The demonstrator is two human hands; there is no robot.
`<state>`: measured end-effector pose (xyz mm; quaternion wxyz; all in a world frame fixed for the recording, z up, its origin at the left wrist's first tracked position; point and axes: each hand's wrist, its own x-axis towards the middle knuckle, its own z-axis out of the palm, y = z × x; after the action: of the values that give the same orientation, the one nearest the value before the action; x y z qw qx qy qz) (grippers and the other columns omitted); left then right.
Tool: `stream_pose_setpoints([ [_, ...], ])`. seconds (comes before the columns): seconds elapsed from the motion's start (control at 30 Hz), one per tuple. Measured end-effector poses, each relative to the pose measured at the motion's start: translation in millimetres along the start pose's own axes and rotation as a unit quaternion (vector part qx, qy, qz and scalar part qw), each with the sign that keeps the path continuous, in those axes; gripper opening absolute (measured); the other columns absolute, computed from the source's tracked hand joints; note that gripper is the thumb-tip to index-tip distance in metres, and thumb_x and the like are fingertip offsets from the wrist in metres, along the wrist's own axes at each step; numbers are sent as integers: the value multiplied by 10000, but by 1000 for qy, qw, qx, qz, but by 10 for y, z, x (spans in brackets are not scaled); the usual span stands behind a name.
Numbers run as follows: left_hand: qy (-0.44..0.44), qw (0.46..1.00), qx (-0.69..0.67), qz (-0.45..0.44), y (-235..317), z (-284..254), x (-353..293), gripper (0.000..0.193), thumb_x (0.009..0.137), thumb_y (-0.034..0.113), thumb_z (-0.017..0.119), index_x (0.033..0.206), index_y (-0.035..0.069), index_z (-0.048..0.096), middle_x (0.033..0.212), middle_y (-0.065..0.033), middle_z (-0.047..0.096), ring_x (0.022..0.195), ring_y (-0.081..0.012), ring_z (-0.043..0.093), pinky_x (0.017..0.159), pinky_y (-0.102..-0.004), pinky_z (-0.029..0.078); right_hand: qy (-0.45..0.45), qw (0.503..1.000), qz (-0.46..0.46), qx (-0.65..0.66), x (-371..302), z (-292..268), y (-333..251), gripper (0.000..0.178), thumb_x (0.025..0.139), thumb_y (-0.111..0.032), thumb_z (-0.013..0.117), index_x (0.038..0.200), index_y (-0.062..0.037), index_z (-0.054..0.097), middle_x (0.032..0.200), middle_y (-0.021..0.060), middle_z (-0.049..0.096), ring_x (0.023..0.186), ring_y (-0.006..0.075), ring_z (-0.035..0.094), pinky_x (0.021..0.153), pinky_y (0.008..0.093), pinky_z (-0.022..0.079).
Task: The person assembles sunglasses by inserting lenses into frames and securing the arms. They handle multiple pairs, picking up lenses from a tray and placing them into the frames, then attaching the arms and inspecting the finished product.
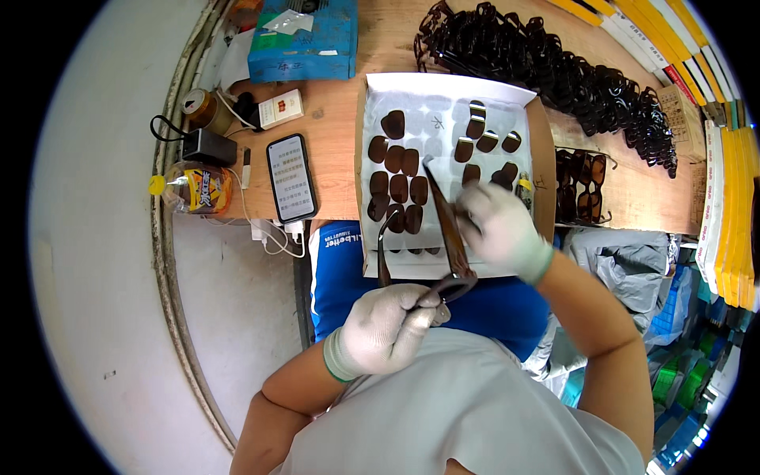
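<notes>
Pinching the dark eyeglass frame (451,245), the gloved left hand (388,328) should, I judge, steady it without twisting, while lenses (398,189) are best handled by their edges. In the head view, the rim sits just right of the left fingertips, temples reaching over the white box (451,81); the blurred right hand's (499,226) grip I cannot tell.

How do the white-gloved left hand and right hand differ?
The left white-gloved hand pinches a glossy brown spectacle frame, while the right white-gloved hand is above the shallow white cardboard box. The left hand looks sharp; the right hand looks blurred. Both have green glove cuffs.
</notes>
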<state>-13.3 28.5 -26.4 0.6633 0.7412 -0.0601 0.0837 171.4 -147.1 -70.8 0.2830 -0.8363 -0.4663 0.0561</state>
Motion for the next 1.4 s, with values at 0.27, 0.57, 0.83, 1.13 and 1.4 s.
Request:
stream_pose_setpoints([
  [0.27,-41,996,6,-77,151,152,30,204,1049,88,517,1182,-66,536,914,-138,718,780,-177,723,717,-281,602,189,862,156,444,-764,-337,-1120,228,867,44,729,1084,39,657,961,128,729,833,174,700,753,293,558],
  [0.57,-84,985,16,-149,282,256,72,291,1091,154,421,1223,-79,533,949,-132,708,835,-170,699,790,-303,576,256,936,96,220,-733,-360,-1136,299,842,33,712,1137,-16,705,868,125,684,660,234,672,581,309,532],
  [0.83,-162,971,-96,-145,223,274,67,247,1094,149,407,1177,-59,510,965,-119,699,789,-130,657,736,-288,562,122,789,277,535,-932,-352,-973,214,952,-153,656,848,24,598,782,61,623,707,86,581,620,269,498],
  [1.13,-200,964,-28,-172,302,210,100,232,1077,124,424,1165,-69,515,927,-126,710,714,-125,652,673,-274,562,29,727,310,612,-945,-369,-905,290,987,-227,628,869,35,667,735,34,626,682,82,561,620,259,483],
  [1.4,-132,982,0,-138,270,233,49,190,1055,86,467,1118,-70,554,786,-87,689,654,-127,663,602,-260,540,68,749,251,609,-952,-315,-937,258,985,-208,629,948,42,679,731,29,624,684,80,567,637,249,491],
])
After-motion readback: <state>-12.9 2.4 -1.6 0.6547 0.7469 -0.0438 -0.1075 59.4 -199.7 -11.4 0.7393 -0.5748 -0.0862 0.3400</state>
